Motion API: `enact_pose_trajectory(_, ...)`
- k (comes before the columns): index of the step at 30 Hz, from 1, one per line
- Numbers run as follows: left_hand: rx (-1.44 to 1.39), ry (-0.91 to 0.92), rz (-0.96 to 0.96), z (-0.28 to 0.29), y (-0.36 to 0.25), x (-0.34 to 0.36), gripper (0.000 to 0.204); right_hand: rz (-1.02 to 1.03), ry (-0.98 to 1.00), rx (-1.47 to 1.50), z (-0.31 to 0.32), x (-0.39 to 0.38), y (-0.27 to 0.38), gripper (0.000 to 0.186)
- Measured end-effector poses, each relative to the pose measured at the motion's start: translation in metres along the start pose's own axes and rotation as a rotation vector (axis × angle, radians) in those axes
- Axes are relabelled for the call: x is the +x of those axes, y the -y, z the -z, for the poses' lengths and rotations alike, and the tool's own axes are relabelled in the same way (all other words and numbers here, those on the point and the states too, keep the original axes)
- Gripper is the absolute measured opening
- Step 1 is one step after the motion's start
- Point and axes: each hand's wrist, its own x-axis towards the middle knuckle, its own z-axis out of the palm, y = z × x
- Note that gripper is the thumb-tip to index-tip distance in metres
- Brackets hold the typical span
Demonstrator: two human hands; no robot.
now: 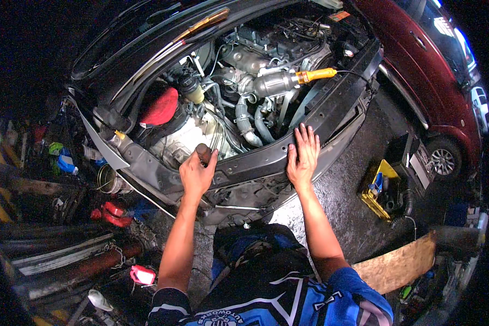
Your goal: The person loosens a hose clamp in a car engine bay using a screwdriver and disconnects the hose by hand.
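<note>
My left hand (195,173) is closed on a brown cylindrical tool handle (204,153) at the front left of an open engine bay, near a pale, brightly lit metal part (174,138). My right hand (303,157) lies with fingers stretched out on the black front edge panel (263,153) of the car. Above it, a work lamp (271,84) with an orange handle rests over the engine hoses. A dark-capped reservoir (190,86) and a red item (158,107) sit at the left of the bay.
At right are a dark red car (440,92) and a yellow crate (369,190) of parts, with a wooden board (394,261) lower down. At left lie a bucket (108,179), a red jack-like object (114,214), chains and long pipes (81,261).
</note>
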Motion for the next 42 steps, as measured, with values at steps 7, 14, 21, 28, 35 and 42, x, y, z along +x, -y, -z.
enact_pose_trajectory(7,0.006,-0.001,-0.011,-0.0006,0.0011,-0.0001,0.032,0.007,-0.005,-0.001,0.001,0.0003,0.0009,0.046)
enact_pose_trajectory(14,0.005,0.014,-0.006,-0.0014,0.0024,0.0001,0.033,-0.002,-0.001,-0.01,0.0011,0.0004,0.0008,0.046)
enact_pose_trajectory(21,-0.003,0.008,-0.006,-0.0006,0.0017,0.0005,0.033,0.01,-0.007,-0.007,-0.0004,0.0,-0.0004,0.046)
enact_pose_trajectory(28,0.003,-0.008,-0.021,-0.0011,0.0021,0.0007,0.032,0.007,-0.005,-0.015,-0.0004,0.0003,-0.0001,0.045)
enact_pose_trajectory(35,-0.015,-0.01,-0.018,0.0009,-0.0022,0.0007,0.031,0.003,-0.019,-0.01,0.0001,0.0008,0.001,0.044)
enact_pose_trajectory(42,-0.048,-0.019,-0.029,0.0018,-0.0025,0.0011,0.031,0.003,-0.017,-0.015,0.0,0.0008,0.0012,0.044)
